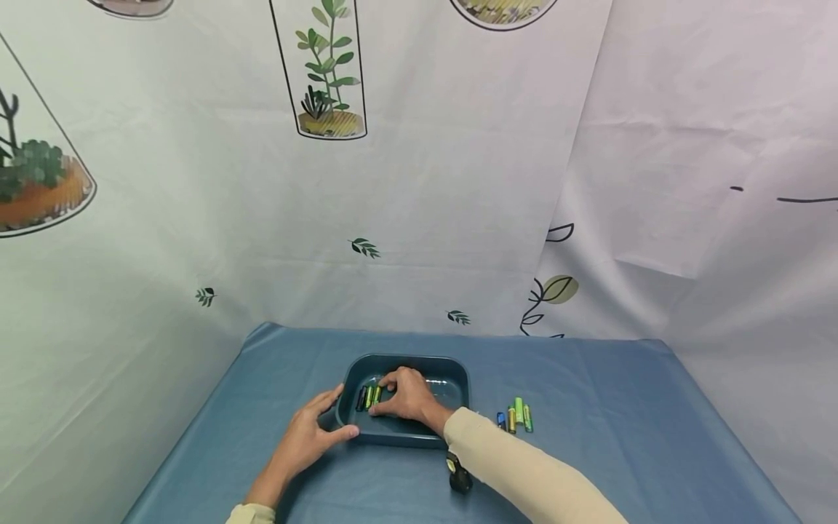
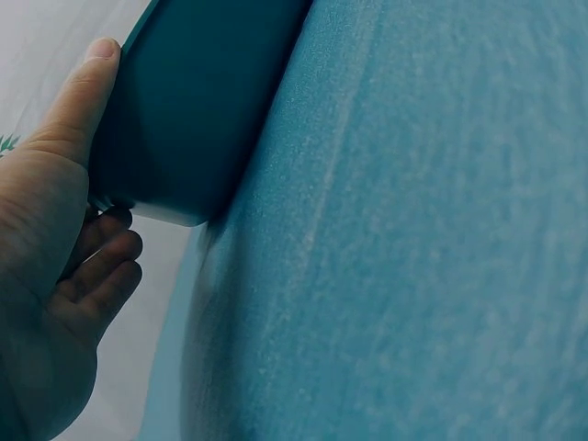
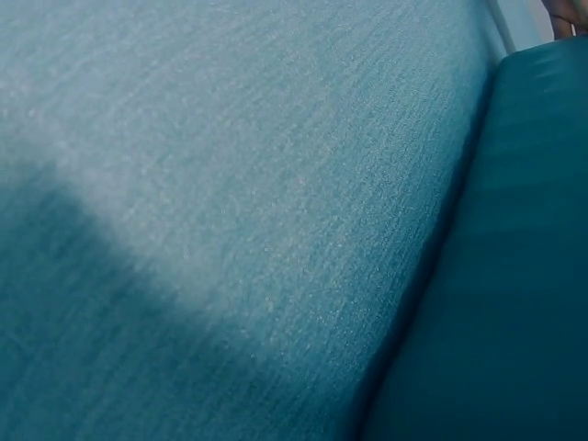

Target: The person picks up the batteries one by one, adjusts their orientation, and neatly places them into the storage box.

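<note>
In the head view, a dark blue rectangular tray (image 1: pixel 419 439) sits on the cloth. My left hand (image 1: pixel 308 437) holds its near left corner, thumb at the front rim and fingers along the left side. The left wrist view shows that thumb (image 2: pixel 78 101) against the tray wall (image 2: pixel 193 101), with some fingers hidden behind the corner. My right hand (image 1: pixel 411 397) reaches inside the tray, thumb and fingertips pinching a green battery (image 1: pixel 377 395) by its ends. Beside it lie another green battery (image 1: pixel 369 397) and a dark one (image 1: pixel 361 398). The right wrist view shows the tray's outer wall (image 3: pixel 514 239), not the right fingers.
Several batteries (image 1: pixel 519 410), green, yellow and blue, lie on the blue cloth (image 1: pixel 589 451) right of the tray. A black device (image 1: pixel 460 477) hangs under the right sleeve (image 1: pixel 524 466). White patterned fabric (image 1: pixel 445 196) rises behind and beside the table.
</note>
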A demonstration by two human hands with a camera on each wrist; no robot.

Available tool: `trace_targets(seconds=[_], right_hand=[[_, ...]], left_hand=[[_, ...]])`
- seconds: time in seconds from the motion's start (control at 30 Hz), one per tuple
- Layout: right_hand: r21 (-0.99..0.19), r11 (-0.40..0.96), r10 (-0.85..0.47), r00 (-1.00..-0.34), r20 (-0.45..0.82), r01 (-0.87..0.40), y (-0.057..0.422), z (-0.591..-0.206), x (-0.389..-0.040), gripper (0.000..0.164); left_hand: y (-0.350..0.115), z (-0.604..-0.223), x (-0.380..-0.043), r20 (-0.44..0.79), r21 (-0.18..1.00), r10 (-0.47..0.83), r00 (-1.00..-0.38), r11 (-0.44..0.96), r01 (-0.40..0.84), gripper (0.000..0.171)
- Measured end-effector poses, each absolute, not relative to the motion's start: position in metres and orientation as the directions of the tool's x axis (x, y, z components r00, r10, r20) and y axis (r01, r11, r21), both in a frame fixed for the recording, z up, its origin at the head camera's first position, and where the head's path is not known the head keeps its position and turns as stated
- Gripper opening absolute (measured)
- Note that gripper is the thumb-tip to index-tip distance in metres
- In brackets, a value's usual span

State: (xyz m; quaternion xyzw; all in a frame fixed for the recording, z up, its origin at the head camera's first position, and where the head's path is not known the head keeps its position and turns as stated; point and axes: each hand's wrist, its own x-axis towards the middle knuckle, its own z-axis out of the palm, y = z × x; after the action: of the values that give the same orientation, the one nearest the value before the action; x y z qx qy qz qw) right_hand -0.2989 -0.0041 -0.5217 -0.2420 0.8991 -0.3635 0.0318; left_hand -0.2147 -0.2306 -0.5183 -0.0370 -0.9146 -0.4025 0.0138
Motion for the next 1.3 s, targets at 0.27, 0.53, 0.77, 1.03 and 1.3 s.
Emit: trace_targets(seconds=[0.27,0.53,0.77,1.03,1.3], right_hand=[[-0.7,0.585,-0.459,-0.879,0.131,-0.41,-0.001,-0.521,-0.3,0.05],[-0.734,0.527,-0.468,-0.868,0.169,-0.427,0.004,-0.509,-0.293,0.051],[-0.701,0.48,-0.507,-0.819,0.267,-0.526,0.023,-0.489,-0.284,0.05],[-0.703,0.452,-0.474,-0.815,0.332,-0.549,0.061,-0.467,-0.276,0.046],[-0.694,0.504,-0.373,-0.854,0.362,-0.514,0.109,-0.462,-0.271,0.043]], left_hand=[[-0.231,-0.518,-0.214,0.063,0.736,0.062,-0.996,0.671,0.088,0.092],[-0.232,-0.519,-0.215,0.064,0.736,0.071,-0.995,0.67,0.095,0.092],[-0.231,-0.519,-0.215,0.059,0.737,0.07,-0.996,0.67,0.091,0.092],[-0.231,-0.521,-0.216,0.086,0.726,0.063,-0.994,0.68,0.106,0.092],[-0.232,-0.519,-0.215,0.089,0.727,0.068,-0.994,0.677,0.111,0.092]])
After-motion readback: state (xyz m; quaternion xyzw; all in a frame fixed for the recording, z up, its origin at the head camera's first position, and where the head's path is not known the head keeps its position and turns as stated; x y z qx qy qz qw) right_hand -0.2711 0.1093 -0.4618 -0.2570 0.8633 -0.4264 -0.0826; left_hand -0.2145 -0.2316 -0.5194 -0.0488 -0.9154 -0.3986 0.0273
